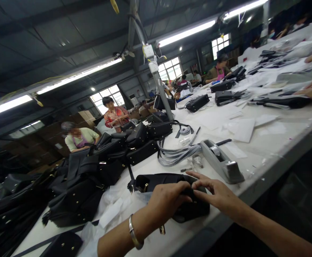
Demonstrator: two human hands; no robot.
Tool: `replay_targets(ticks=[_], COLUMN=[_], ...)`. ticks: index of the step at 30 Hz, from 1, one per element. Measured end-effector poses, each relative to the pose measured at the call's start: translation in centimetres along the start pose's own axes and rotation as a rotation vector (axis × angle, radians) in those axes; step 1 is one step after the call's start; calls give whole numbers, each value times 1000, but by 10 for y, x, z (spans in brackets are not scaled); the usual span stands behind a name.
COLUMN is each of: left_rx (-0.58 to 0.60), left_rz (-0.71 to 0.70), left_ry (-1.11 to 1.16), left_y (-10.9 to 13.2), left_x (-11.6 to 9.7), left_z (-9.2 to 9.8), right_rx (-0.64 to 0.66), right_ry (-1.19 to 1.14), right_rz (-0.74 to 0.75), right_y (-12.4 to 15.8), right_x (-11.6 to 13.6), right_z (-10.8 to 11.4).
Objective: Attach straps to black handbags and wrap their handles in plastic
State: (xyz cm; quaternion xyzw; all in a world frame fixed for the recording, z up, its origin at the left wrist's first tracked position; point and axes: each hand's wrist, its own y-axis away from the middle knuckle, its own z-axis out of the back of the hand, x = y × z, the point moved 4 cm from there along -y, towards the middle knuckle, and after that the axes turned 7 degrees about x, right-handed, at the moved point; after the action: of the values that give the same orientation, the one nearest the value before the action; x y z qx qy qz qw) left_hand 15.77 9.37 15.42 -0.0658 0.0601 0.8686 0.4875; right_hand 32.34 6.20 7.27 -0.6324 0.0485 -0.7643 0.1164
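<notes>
The left hand (169, 198), a bracelet (134, 233) at its wrist, grasps a black bag (156, 180) on the desk (286, 141), just left and in front of the tape dispenser (220, 160). The right hand (213, 189) touches the bag; whether it grips, I cannot tell. Grey straps (172, 157) lie left of the dispenser.

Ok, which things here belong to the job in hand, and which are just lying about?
In hand:
- black bag, with the left hand and right hand on it

Apparently just lying about, untouched by these hands:
- grey tape dispenser
- grey strips
- piled black bags
- white sheets
</notes>
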Motion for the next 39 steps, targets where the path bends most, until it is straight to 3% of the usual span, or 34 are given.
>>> replay_targets(ticks=[9, 16, 35, 39], left_rx=[-125, -224, -183, -175], left_rz=[-66, -46, 22, 28], left_ry=[-124, -48, 103, 108], left_y=[4, 1, 4, 4], left_x=[-11, -11, -1, 1], left_z=[-2, -2, 0, 0], right_rx=[92, 6, -265, -293], right_ry=[-37, 17, 196, 280], right_rz=[-28, -68, -312, -292], right_y=[2, 9, 69, 72], right_x=[4, 2, -101, -106], right_z=[2, 13, 67, 67])
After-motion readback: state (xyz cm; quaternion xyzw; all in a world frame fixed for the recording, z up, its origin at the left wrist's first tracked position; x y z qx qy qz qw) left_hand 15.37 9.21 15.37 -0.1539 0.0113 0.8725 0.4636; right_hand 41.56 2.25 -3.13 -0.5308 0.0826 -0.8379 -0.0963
